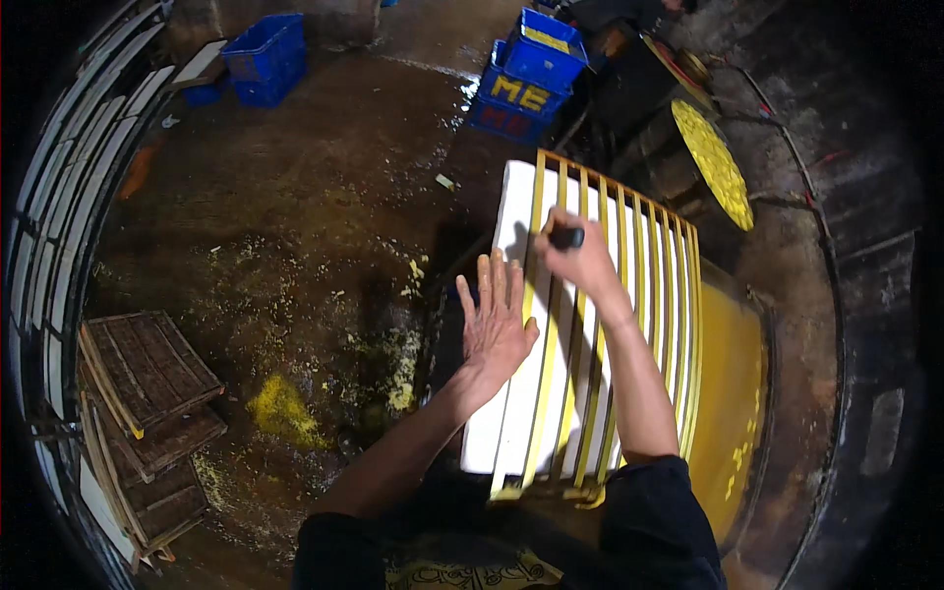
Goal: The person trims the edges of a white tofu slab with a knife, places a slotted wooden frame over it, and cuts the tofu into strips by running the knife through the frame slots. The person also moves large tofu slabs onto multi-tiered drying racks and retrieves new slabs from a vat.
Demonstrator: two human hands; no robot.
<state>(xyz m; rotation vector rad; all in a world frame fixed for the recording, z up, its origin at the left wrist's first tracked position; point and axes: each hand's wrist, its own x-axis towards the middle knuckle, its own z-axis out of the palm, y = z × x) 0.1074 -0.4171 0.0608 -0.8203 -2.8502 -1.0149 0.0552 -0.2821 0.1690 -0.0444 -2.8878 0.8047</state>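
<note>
Yellow slats in a frame (618, 184) lie over a white slab (489, 433), centre to right of centre. Left hand (497, 324), mid-frame, over the slab's left edge: fingers spread wide, nothing held, thumb near the leftmost slats; can't tell if the palm presses down. Right hand (578, 258), just above and right of it: fingers curled closed around a dark tool (567, 238) over the frame's upper left part; tool's working end hidden. Right forearm crosses above the slats. Yellow surface (733, 364) at right, beside the frame. Round yellow tray (712, 162) upper right. Blue crates (521, 84) stacked top centre, more blue bins (264, 61) upper left. Wooden boards (157, 369) piled lower left, yellow crumbs (285, 411) on floor beside them.
</note>
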